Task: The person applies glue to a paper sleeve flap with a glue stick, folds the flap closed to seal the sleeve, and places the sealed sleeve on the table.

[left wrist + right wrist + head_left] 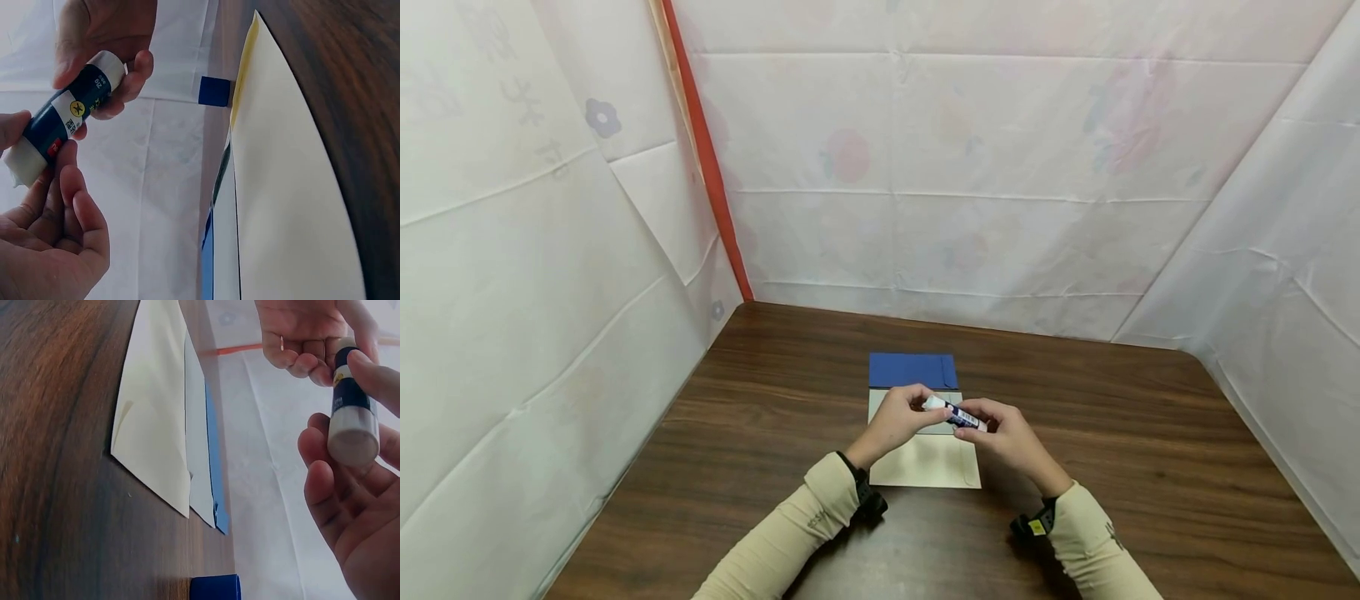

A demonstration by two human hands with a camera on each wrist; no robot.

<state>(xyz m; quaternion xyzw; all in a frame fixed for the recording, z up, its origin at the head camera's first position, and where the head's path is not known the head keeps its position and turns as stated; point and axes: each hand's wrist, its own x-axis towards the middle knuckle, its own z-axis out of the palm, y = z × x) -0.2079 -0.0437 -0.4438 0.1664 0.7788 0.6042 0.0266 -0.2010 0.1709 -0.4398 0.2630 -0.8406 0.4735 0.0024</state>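
Both hands hold a glue stick [966, 418] with a dark blue and white label, tilted above some envelopes. My left hand [895, 423] pinches it near its white end, thumb on one side and fingertips on the other. At the opposite end, my right hand [1009, 437] grips the tube between thumb and fingers. No cap is on the pale left-hand end [26, 161]. Below the hands lie a cream envelope [925, 462], a pale grey envelope [880, 402] partly hidden by my left hand, and a blue envelope [906, 369] farthest away.
A small blue cylinder [214, 588], like a glue stick cap, stands on the brown wooden table [760, 433] to the right of the envelopes. White sheeting [1000, 167] rises along the table's back and sides. A red strip [703, 154] hangs at the back left corner.
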